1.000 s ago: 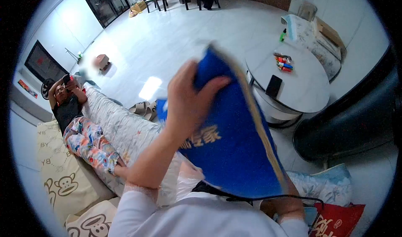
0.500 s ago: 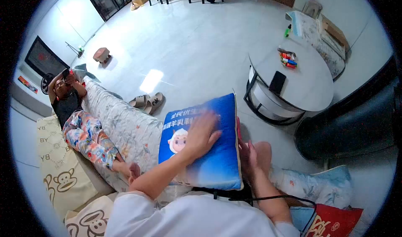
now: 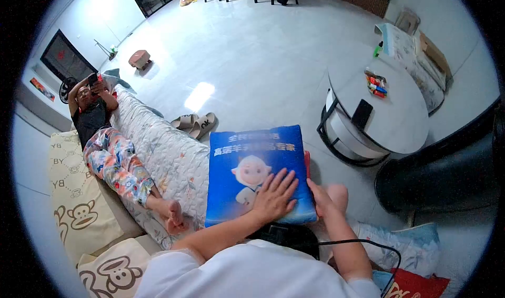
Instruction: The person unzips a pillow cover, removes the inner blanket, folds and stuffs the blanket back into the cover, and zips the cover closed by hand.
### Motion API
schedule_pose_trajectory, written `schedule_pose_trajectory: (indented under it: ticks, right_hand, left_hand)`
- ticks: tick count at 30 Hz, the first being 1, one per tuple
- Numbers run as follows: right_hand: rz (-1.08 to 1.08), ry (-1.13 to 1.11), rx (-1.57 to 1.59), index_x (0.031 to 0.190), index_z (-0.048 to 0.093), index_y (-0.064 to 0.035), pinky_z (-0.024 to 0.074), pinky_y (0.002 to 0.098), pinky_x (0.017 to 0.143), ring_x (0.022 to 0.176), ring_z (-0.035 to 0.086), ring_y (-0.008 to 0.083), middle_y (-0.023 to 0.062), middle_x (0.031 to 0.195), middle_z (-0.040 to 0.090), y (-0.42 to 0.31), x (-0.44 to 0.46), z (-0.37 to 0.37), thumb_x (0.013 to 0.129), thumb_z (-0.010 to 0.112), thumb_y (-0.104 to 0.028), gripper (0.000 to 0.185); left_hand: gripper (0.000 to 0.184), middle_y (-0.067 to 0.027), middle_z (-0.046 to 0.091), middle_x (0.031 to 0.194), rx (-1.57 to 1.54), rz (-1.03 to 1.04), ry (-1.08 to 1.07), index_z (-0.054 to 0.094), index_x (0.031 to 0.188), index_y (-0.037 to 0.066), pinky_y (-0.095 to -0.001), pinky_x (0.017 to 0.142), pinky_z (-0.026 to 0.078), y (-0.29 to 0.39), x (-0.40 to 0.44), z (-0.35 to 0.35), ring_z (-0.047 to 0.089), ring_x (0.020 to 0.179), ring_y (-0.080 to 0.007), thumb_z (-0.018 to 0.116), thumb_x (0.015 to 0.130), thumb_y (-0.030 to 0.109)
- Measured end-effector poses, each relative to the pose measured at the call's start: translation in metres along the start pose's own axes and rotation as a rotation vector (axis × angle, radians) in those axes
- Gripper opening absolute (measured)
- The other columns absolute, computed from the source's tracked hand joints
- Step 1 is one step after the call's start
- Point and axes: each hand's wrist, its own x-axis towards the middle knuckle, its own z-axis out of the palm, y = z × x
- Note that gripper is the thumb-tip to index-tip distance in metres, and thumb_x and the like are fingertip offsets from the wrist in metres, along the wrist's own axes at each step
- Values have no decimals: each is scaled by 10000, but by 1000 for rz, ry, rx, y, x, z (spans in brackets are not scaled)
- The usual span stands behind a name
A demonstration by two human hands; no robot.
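Observation:
A blue square cushion (image 3: 226,187) with white lettering and a cartoon sheep lies face up on my lap. My left hand (image 3: 276,197) rests flat on its lower right part, fingers spread. At the cushion's right edge is my right hand (image 3: 319,195), its fingers partly hidden behind the edge, so their grip does not show. Something red (image 3: 307,164) shows beside that edge, just above my right hand. A black cable (image 3: 363,240) runs across my right forearm.
Another person (image 3: 92,116) lies on the quilted sofa (image 3: 158,153) at left, holding a phone. Slippers (image 3: 202,124) are on the floor. A round table (image 3: 405,108) at right bears a black phone (image 3: 362,113) and colourful small items (image 3: 377,86). A red cushion (image 3: 421,285) lies at lower right.
The cushion went from raised and tilted to lying flat on my lap. My left hand let go of its top edge and moved down onto its face. The view has shifted slightly.

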Motion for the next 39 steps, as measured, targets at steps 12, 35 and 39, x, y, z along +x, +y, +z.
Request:
schedule_pose_trajectory:
  ticks: [12, 35, 39]
  right_hand:
    - [-99, 430, -572, 1310, 534, -27, 367, 433, 1046, 1235, 495, 419, 221, 1296, 569, 99, 38, -61, 894, 413, -683, 786]
    - [-651, 90, -334, 1450, 330, -28, 366, 416, 1065, 1242, 478, 284, 164, 1369, 489, -97, -99, -21, 718, 798, -484, 981]
    - [-848, 154, -376, 1453, 322, -30, 381, 420, 1051, 1243, 477, 274, 153, 1370, 483, -131, -128, -19, 665, 785, -605, 1079]
  left_hand:
    - [543, -182, 464, 1407, 131, -344, 130, 532, 1259, 47, -465, 1057, 342, -36, 34, -62, 448, 1285, -341, 706, 794, 268]
    - [654, -91, 590, 1171, -1504, -492, 429, 444, 1302, 6, -320, 897, 472, -104, -2, -64, 581, 1038, -185, 695, 847, 404]
    - [934, -95, 537, 1270, -1624, -399, 357, 351, 1377, 7, -353, 965, 439, -90, -5, -68, 532, 1149, -203, 772, 737, 543]
